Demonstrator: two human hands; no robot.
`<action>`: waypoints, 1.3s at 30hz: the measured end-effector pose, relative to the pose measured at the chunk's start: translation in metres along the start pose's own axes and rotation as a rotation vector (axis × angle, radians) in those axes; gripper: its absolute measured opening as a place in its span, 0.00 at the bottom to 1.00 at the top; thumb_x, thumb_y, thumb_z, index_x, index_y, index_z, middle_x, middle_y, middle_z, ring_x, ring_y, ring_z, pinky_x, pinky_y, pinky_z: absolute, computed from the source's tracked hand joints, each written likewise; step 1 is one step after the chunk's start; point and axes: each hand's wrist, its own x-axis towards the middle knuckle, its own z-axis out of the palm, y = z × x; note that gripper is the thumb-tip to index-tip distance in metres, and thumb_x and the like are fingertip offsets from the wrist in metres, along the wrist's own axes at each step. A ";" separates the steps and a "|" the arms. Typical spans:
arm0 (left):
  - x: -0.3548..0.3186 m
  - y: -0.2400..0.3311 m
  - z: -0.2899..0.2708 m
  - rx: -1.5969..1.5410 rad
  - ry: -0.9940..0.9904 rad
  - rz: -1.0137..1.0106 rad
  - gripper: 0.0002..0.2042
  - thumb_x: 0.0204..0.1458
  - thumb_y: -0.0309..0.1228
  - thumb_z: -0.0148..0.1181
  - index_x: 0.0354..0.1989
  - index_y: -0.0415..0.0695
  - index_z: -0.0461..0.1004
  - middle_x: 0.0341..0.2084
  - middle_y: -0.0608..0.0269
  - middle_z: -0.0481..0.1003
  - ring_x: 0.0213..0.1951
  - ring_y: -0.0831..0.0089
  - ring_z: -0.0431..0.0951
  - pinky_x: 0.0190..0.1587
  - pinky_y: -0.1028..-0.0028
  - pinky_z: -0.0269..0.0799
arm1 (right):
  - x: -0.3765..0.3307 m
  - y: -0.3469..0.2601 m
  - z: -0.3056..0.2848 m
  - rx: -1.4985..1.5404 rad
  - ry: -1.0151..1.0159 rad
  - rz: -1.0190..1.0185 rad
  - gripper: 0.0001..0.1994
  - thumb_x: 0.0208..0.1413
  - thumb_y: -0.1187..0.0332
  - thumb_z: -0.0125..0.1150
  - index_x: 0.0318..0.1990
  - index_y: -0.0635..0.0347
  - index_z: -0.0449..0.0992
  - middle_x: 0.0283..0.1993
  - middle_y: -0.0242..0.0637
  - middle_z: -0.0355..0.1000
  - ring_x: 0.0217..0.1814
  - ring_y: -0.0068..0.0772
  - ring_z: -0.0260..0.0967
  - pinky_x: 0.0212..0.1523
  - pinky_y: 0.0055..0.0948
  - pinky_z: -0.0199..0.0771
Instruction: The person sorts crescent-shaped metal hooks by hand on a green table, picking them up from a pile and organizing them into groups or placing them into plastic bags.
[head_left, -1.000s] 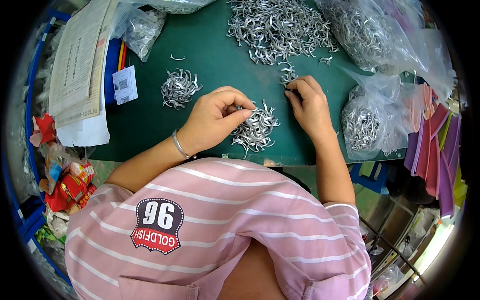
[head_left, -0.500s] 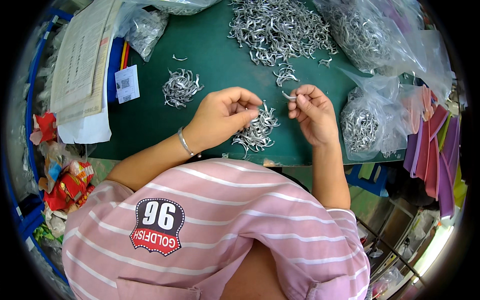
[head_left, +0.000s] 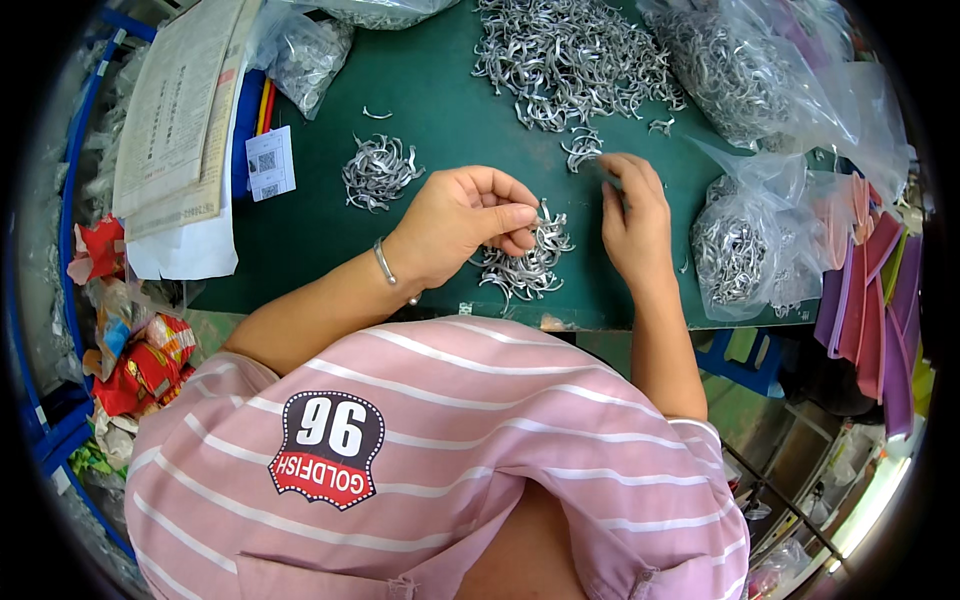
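Note:
My left hand [head_left: 472,218] hovers over a small pile of curved silver metal pieces [head_left: 525,268] near the table's front edge. Its thumb and index finger are pinched together; whatever lies between them is too small to make out. To the right, my right hand [head_left: 637,215] is open, thumb and fingers apart, with no piece visible in it. Its fingertips are close to a little cluster of the same pieces [head_left: 582,150]. A much larger heap [head_left: 570,60] spreads beyond it. Another small pile [head_left: 380,172] sits left of my left hand.
Clear plastic bags of metal pieces [head_left: 735,250] stand at the right and far right. Printed sheets [head_left: 175,130] and a white card [head_left: 270,163] lie at the left of the green table [head_left: 440,110]. Single pieces [head_left: 377,114] lie scattered. Coloured strips [head_left: 870,290] hang at the right edge.
My right hand no longer shows the curved metal piece it pinched; its fingers have opened and reached toward the little cluster. The left hand's thumb and index finger have closed together.

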 end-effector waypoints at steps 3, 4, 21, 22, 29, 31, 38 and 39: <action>0.000 0.000 -0.001 -0.018 0.007 -0.016 0.05 0.52 0.22 0.59 0.37 0.34 0.73 0.25 0.59 0.77 0.27 0.76 0.78 0.32 0.79 0.77 | 0.004 0.006 0.006 -0.028 -0.075 -0.047 0.13 0.48 0.85 0.53 0.43 0.65 0.74 0.44 0.46 0.71 0.46 0.50 0.68 0.46 0.36 0.70; -0.002 0.002 -0.001 0.033 0.021 -0.005 0.05 0.52 0.22 0.59 0.37 0.34 0.73 0.25 0.59 0.77 0.27 0.76 0.78 0.32 0.79 0.77 | 0.004 0.004 0.006 0.088 -0.080 0.003 0.11 0.49 0.84 0.53 0.41 0.66 0.75 0.42 0.46 0.71 0.43 0.50 0.70 0.44 0.35 0.71; 0.000 -0.014 -0.012 0.738 0.039 0.304 0.05 0.48 0.23 0.64 0.34 0.39 0.77 0.27 0.68 0.70 0.25 0.85 0.69 0.29 0.84 0.65 | 0.014 0.009 0.018 -0.193 -0.047 0.019 0.06 0.45 0.77 0.63 0.33 0.61 0.75 0.35 0.41 0.70 0.40 0.46 0.68 0.40 0.40 0.70; -0.001 -0.013 -0.013 0.735 0.049 0.294 0.05 0.49 0.23 0.64 0.34 0.39 0.77 0.27 0.68 0.70 0.25 0.85 0.69 0.29 0.84 0.66 | 0.013 0.009 0.016 -0.214 -0.060 0.051 0.06 0.45 0.76 0.63 0.32 0.61 0.75 0.34 0.41 0.70 0.39 0.46 0.68 0.40 0.41 0.70; 0.002 -0.012 -0.011 0.634 0.018 0.289 0.05 0.51 0.21 0.62 0.36 0.37 0.76 0.29 0.69 0.70 0.29 0.86 0.71 0.32 0.85 0.68 | 0.008 0.016 0.007 -0.101 -0.080 0.185 0.04 0.46 0.77 0.62 0.30 0.63 0.75 0.30 0.42 0.72 0.33 0.45 0.71 0.36 0.38 0.72; 0.001 -0.012 -0.012 0.574 0.030 0.253 0.06 0.51 0.21 0.61 0.38 0.36 0.75 0.31 0.68 0.71 0.31 0.86 0.72 0.34 0.85 0.69 | 0.008 0.007 0.003 0.008 -0.039 0.273 0.03 0.46 0.77 0.62 0.31 0.63 0.76 0.31 0.41 0.74 0.30 0.40 0.73 0.34 0.33 0.73; 0.004 -0.011 0.000 0.415 0.052 0.432 0.10 0.49 0.18 0.62 0.41 0.34 0.75 0.34 0.63 0.72 0.36 0.80 0.74 0.37 0.82 0.72 | -0.007 -0.035 0.005 0.441 0.032 0.083 0.08 0.45 0.81 0.66 0.33 0.64 0.74 0.30 0.37 0.75 0.30 0.25 0.75 0.33 0.23 0.75; 0.004 -0.011 -0.001 0.461 0.020 0.430 0.10 0.49 0.18 0.62 0.40 0.34 0.76 0.35 0.63 0.72 0.36 0.79 0.74 0.37 0.82 0.73 | -0.012 -0.038 0.008 0.482 0.032 0.035 0.11 0.45 0.82 0.66 0.36 0.65 0.72 0.32 0.37 0.75 0.32 0.25 0.75 0.34 0.23 0.76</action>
